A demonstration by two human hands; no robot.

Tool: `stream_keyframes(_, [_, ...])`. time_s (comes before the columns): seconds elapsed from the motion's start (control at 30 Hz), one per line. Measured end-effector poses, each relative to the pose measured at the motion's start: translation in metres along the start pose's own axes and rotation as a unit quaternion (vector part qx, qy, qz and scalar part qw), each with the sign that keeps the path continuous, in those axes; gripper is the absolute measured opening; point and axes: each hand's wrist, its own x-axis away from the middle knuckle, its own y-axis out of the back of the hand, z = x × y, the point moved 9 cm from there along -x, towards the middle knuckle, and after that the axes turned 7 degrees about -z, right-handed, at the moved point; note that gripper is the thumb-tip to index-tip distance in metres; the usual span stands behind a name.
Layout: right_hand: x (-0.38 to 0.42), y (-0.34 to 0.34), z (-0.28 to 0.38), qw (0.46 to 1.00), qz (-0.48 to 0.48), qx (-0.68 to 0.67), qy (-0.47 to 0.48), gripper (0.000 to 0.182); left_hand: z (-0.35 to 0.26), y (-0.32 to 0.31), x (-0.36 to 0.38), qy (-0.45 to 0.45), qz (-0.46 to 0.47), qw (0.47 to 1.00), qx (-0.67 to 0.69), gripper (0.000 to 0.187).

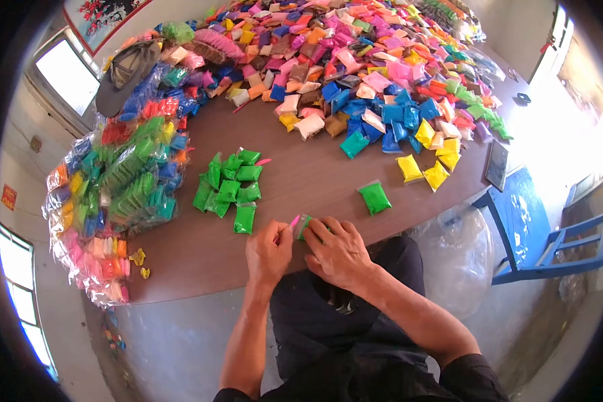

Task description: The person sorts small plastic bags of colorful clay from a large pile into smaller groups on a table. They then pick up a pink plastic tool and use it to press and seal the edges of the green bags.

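My left hand is closed at the table's front edge, its fingers pinched on a thin pink tool. Beside it, my right hand rests over a small green packet, fingers pressed together on it and hiding most of it. The pink tip touches or nearly touches the packet's clear edge. Several green packets lie in a loose group beyond my left hand, with another pink piece beside them. A single green packet lies to the right of my hands.
A large heap of coloured packets covers the back of the brown table. Bagged packets are stacked at left, with a dark cap on top. A phone lies at the right edge, near a blue chair.
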Motion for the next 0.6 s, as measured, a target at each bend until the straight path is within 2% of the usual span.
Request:
stream_keyframes(0.13, [-0.001, 0.000, 0.000, 1.000, 0.001, 0.003, -0.007, 0.050, 0.018, -0.006, 0.033, 0.062, 0.007, 0.998, 0.004, 0.014])
stream_keyframes(0.23, [0.001, 0.000, 0.000, 1.000, -0.018, 0.004, -0.002, 0.049, 0.019, 0.004, 0.033, 0.021, -0.022, 0.997, -0.065, 0.015])
stream_keyframes(0.43, [0.001, -0.001, 0.000, 1.000, -0.017, 0.000, -0.007, 0.048, 0.012, 0.010, 0.040, 0.089, -0.008, 0.995, 0.039, 0.014])
stream_keyframes(0.6, [0.001, 0.000, 0.001, 1.000, -0.019, 0.002, -0.008, 0.050, 0.017, 0.007, 0.040, 0.024, -0.016, 0.997, -0.066, 0.014])
